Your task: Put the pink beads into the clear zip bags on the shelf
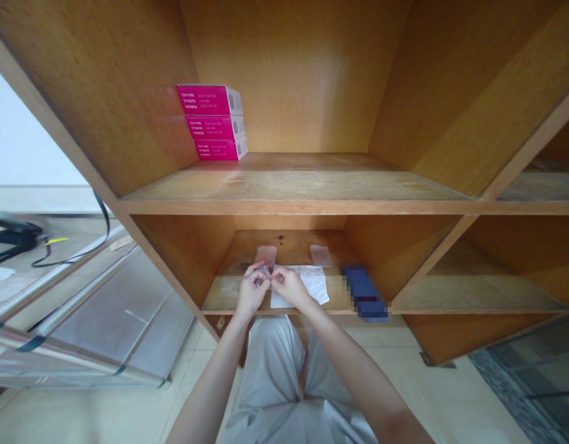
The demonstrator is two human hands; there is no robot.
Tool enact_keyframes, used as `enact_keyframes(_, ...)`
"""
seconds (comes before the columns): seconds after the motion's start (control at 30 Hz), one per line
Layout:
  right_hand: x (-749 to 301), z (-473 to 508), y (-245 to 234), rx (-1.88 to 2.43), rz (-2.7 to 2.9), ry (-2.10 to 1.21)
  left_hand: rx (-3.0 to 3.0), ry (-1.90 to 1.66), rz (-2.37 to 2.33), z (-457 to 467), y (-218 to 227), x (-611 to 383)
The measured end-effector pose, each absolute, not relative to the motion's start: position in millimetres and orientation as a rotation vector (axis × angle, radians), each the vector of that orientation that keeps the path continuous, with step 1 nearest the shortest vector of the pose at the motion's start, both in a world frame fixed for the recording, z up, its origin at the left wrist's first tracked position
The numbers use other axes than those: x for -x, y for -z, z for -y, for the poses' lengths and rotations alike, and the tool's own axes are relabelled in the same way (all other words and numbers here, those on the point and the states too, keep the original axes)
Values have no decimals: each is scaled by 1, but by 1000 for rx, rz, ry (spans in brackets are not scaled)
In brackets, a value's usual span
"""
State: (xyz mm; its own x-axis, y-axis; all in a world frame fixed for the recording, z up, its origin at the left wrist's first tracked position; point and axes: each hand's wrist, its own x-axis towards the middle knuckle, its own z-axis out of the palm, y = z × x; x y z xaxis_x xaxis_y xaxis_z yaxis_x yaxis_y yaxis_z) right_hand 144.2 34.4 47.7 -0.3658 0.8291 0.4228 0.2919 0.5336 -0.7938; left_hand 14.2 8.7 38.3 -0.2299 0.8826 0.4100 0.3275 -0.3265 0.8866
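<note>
My left hand (253, 290) and my right hand (290, 286) meet over the lower shelf, fingertips pinched close together. Between them is a small clear plastic bag (266, 271), partly hidden by the fingers. Whether anything is inside it I cannot tell. A white sheet (317, 285), paper or thin cloth, lies partly under my right hand. Just beyond my left hand lies a small clear bag with a pinkish tint (267, 252). Another flat clear bag (320, 255) rests farther right.
A dark blue, blurred-out object (365, 293) lies at the shelf's right, overhanging the front edge. Three stacked pink boxes (214, 127) stand on the shelf above, whose front edge (302, 207) overhangs the work area. A clear-panelled rack (122, 308) stands at left.
</note>
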Motion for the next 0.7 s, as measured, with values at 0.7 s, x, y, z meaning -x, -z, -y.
enact_keyframes(0.7,-145,-37,-52,1429,1876,-543,-1563,-1591,-1671,-9,-35,-20)
